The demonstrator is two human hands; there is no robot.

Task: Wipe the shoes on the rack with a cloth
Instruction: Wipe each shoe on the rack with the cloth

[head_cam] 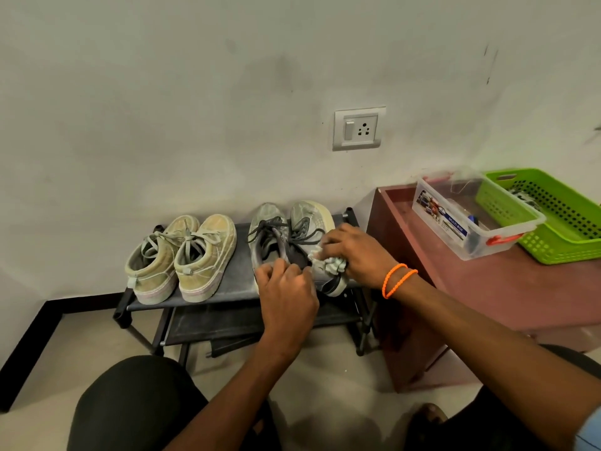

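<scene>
Your right hand (pixel 354 252) sits on the side of the right grey sneaker (pixel 312 222), fingers bent around a bunched-up pale cloth (pixel 328 262) and pressing it against the shoe's outer side near the heel end. So that grip is closed on the cloth, with the wad poking out under your palm. There are 2 orange bands (pixel 398 279) on that wrist.

Your left hand (pixel 286 288) is at the heel of the left grey sneaker (pixel 266 236), fingers curled down over the collar edge of the pair, thumb side toward the 2 shoes' shared gap. It looks like it's gripping the heel rim, though exactly which shoe's rim the fingertips hook onto is hard to tell since your knuckles cover it.

Both grey sneakers stand side by side on the right half of the top shelf of the dark shoe rack (pixel 227 278), toes to the wall, dark laces loose. The right one tilts a bit, sole edge showing. On the left half of the same shelf are 2 tan high-tops (pixel 182 258), touching each other, apart from the grey pair.

Just right of the rack is a reddish cabinet (pixel 487 288) with a clear plastic box (pixel 455 222) and a green basket (pixel 559 229) on top. A wall socket (pixel 357 128) is above the grey pair.
</scene>
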